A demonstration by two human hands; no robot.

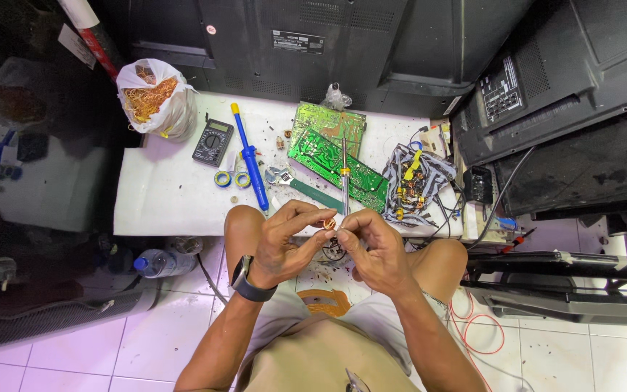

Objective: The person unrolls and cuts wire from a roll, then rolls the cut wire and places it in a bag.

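Both my hands meet in front of my knees, just below the edge of a low white table (161, 199). My left hand (284, 243), with a dark watch on its wrist, pinches a small round copper-coloured coil (329, 224) between thumb and fingers. My right hand (373, 247) is closed against the same coil from the right side, fingertips touching it. Just beyond my hands lie a soldering iron (344, 174) and two green circuit boards (332, 149).
On the table sit a black multimeter (212, 141), a blue and yellow solder sucker (250, 156), tape rolls (231, 178), an adjustable wrench (295, 185), a wire bundle (415, 181) and a bag of copper wire (155, 98). Black television backs surround it. A water bottle (161, 263) lies on the tiled floor.
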